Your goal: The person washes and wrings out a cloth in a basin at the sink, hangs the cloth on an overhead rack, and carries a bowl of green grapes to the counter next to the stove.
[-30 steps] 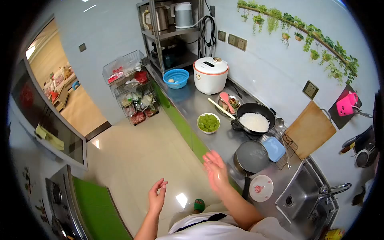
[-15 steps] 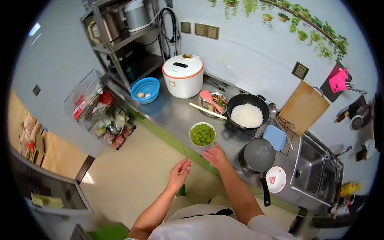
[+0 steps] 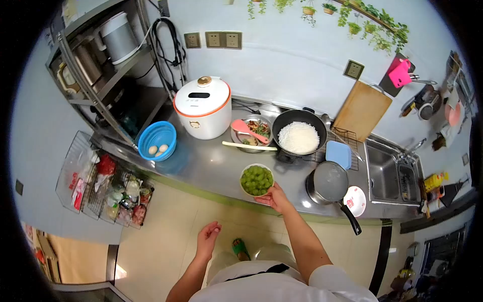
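Observation:
My right hand (image 3: 272, 197) is closed on the rim of a pale bowl (image 3: 243, 188) full of green pieces (image 3: 256, 179), at the counter's front edge. Over the floor, my left hand (image 3: 207, 235) hangs in front of my body with its fingers curled; whether anything is between them is too small to tell. Behind the bowl, a metal dish (image 3: 235, 135) bears chopped food and a pink spoon (image 3: 250, 131), with a long pale stick (image 3: 249, 146) at its front. White rice (image 3: 299, 138) fills part of a black pan (image 3: 322, 127) further right.
A rice cooker (image 3: 203, 108) and a blue basket (image 3: 162, 136) with eggs stand left, near a metal shelf (image 3: 121, 74). Rightward are a lidded saucepan (image 3: 328, 182), its handle over the edge, a blue lid (image 3: 338, 154), a white bowl (image 3: 355, 201) and the sink (image 3: 383, 173).
My right hand has reached the bowl of green pieces and closed on its rim. My left hand has stayed low before my body. The view has swung to the right.

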The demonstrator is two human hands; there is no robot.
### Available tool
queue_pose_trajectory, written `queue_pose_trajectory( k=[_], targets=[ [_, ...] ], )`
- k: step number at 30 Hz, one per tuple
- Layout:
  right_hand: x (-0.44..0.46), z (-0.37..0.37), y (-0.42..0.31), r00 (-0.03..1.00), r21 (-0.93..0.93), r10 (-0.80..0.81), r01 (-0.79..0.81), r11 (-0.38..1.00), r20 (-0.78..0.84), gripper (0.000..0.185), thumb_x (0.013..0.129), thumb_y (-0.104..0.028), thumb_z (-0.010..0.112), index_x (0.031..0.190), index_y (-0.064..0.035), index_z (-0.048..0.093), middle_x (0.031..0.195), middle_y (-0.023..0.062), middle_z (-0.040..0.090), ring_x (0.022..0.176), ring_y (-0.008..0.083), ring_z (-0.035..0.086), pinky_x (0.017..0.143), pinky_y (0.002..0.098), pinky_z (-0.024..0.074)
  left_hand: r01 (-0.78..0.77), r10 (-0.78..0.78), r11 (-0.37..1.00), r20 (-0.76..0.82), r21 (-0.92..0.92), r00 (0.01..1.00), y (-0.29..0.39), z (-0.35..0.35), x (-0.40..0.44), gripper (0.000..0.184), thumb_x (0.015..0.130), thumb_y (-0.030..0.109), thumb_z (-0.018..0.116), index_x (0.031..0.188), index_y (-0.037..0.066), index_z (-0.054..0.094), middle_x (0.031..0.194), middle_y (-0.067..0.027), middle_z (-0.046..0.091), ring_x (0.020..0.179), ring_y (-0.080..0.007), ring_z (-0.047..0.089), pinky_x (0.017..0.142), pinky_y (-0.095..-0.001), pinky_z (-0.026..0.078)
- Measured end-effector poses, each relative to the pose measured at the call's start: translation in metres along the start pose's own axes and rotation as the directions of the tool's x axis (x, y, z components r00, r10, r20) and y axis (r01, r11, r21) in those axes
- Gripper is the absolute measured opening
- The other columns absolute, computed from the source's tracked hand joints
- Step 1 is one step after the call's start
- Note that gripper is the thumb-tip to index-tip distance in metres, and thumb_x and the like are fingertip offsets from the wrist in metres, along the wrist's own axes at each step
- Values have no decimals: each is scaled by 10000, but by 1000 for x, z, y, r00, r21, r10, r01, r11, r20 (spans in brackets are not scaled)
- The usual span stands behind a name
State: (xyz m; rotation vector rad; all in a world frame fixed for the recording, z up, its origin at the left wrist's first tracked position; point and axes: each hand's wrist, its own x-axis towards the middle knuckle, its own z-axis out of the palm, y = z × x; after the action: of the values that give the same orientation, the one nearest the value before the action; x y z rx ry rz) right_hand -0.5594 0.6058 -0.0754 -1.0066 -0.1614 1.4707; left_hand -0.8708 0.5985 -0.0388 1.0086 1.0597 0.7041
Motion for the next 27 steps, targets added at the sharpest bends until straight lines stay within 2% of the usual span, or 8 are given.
queue_pose_trajectory(
  k=[4,7,13,16,20,23,26,27],
  targets=[
    [-3,8,7,987,-121,-107,92,988,-120,540,782,34,330,1305,-70,250,1135,215,501,903,327,612,760,441,544,0,-2,999,47,35,999,0,-10,13,296,862,46,529,1149,-26,511,1047,-121,599,989,-188,557,905,-298,412],
    [-17,11,15,970,-155,-134,104,982,-200,516,811,23,321,1313,-69,242,1110,203,525,853,316,630,725,397,560,-4,2,1000,89,25,996,-3,-10,27,299,860,47,530,1151,-21,513,1043,-109,598,980,-184,557,905,-299,411],
    [-83,-2,32,942,-77,-185,170,983,-281,506,846,12,322,1334,-72,214,1103,201,531,827,309,636,721,380,564,-21,-30,990,352,138,936,9,30,41,314,860,59,534,1164,-14,509,1078,-91,581,1008,-173,535,920,-298,396],
    [-132,-18,47,900,2,-237,255,967,-365,527,871,-7,331,1365,-95,168,1117,215,513,829,306,632,725,385,564,-43,-48,983,479,177,877,2,65,46,322,856,70,541,1169,1,508,1065,-34,559,996,-124,510,901,-269,378],
    [-205,-53,78,837,21,-296,344,939,-459,543,890,-56,360,1386,-138,153,1195,181,460,875,257,620,710,347,568,-78,-35,991,778,108,627,-16,118,35,423,846,46,517,1257,2,426,1186,-77,505,1074,-159,476,944,-291,349],
    [-284,-49,84,750,-18,-345,407,913,-565,559,885,-54,355,1394,-143,143,1186,177,472,871,244,620,706,334,566,1,-138,988,868,156,477,-27,158,4,541,834,31,494,1341,11,306,1312,-116,404,1178,-207,411,981,-307,314],
    [-353,-53,109,582,-58,-459,576,815,-671,560,887,-59,360,1396,-141,140,1157,170,497,859,224,619,706,323,563,-16,-170,984,961,178,217,-44,204,-43,612,851,87,488,1388,31,199,1378,-138,320,1239,-248,355,1003,-353,296],
    [-380,-50,113,528,-63,-465,610,790,-711,560,887,-59,360,1396,-141,140,1157,170,497,859,224,619,706,323,563,12,-262,964,947,264,186,-39,220,-71,625,855,129,492,1390,31,184,1381,-138,313,1243,-255,351,1009,-377,290]
  ],
)
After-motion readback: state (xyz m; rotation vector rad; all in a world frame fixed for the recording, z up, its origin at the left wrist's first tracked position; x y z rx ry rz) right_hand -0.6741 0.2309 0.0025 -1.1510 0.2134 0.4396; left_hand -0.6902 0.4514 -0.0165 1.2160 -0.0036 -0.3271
